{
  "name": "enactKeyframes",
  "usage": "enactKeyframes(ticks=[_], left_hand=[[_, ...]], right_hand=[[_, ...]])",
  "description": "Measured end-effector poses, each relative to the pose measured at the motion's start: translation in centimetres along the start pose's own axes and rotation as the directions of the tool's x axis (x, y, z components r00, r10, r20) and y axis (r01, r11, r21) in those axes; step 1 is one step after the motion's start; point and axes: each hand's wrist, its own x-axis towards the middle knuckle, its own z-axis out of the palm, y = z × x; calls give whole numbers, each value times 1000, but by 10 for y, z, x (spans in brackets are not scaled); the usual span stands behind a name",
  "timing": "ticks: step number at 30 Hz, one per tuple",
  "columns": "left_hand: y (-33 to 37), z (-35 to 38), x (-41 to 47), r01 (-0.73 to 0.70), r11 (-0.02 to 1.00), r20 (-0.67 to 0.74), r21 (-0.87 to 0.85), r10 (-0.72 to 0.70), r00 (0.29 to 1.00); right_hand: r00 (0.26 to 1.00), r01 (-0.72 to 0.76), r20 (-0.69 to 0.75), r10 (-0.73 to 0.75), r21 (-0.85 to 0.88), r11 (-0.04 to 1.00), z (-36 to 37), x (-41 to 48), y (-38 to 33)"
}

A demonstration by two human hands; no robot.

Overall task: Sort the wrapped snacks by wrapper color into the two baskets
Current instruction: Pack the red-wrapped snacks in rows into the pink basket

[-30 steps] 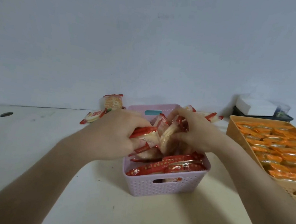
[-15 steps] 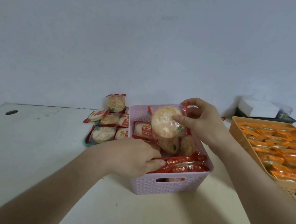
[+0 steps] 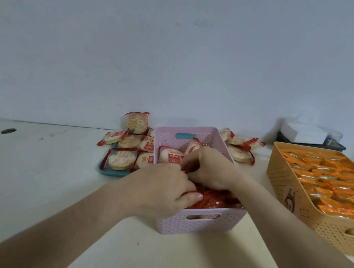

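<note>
Evidently light, slippery and brittle, the red-wrapped snacks in the pink basket, which our left hand and right hand gripped, wanted gentle holds at their crimped ends.

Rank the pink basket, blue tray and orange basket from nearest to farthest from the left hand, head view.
1. Pink basket: left hand grips red snacks inside it.
2. Blue tray: just left, behind.
3. Orange basket: far right.

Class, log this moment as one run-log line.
hands: left hand and right hand grip red snacks | place: pink basket | orange basket: untouched
</note>
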Motion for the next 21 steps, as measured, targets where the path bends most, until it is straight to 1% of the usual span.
enactKeyframes(ticks=[1, 2, 4, 5, 6, 7, 8, 9, 10, 11, 13, 14, 15, 16, 18, 19, 21], left_hand=[[-1, 2, 0, -25, 1000, -82, -11, 24, 996], [-3, 5, -1, -35, 998, -174, -50, 26, 984], [-9, 8, -3, -24, 982, -373, -185, -47, 927], [-11, 7, -3, -10, 969, -427, -245, -99, 899], [-14, 7, -3, 19, 961, -431, -276, -141, 891], [-17, 8, -2, 47, 960, -399, -275, -159, 903], [-19, 7, -1, 75, 964, -335, -254, -161, 928], [-21, 8, 0, 87, 969, -271, -230, -150, 951], [-22, 8, 2, 84, 975, -236, -204, -132, 963], [-22, 7, 2, 76, 980, -227, -186, -118, 967], [-22, 3, 5, 71, 980, -200, -188, -109, 974], [-21, 1, 7, 76, 976, -158, -206, -110, 981], [-20, -2, 9, 72, 974, -105, -215, -96, 990], [-20, -4, 12, 62, 977, -52, -203, -74, 996], [-21, -4, 17, 61, 983, 23, -172, -58, 998], [-21, -5, 19, 72, 981, 43, -180, -65, 997], [-23, -7, 22, 78, 965, 65, -251, -63, 996]], right_hand=[[1000, 18, 24, -17, -43, 999, 1, -2, -3], [998, 24, 65, -21, -36, 999, -1, -3, -5], [983, -3, 182, -14, 95, 996, -7, -5, -8], [977, -30, 212, -7, 172, 985, -12, -7, -8], [978, -56, 210, 8, 223, 973, -17, -9, -8], [982, -70, 186, 25, 240, 968, -23, -11, -6], [991, -65, 130, 40, 192, 979, -30, -12, -3], [996, -60, 67, 55, 73, 995, -38, -14, -2], [997, -68, 39, 70, -61, 996, -47, -17, -1], [994, -75, 66, 86, -152, 985, -55, -22, -1], [962, -114, 217, 164, -225, 968, -65, -37, -5], [937, -134, 279, 208, -263, 955, -63, -42, -7], [921, -139, 307, 239, -313, 939, -59, -46, -8], [923, -129, 296, 246, -364, 922, -54, -50, -7], [944, -87, 249, 216, -446, 891, -45, -52, -6], [954, -81, 221, 205, -466, 881, -42, -54, -5], [976, -98, 125, 178, -476, 874, -41, -55, -5]])
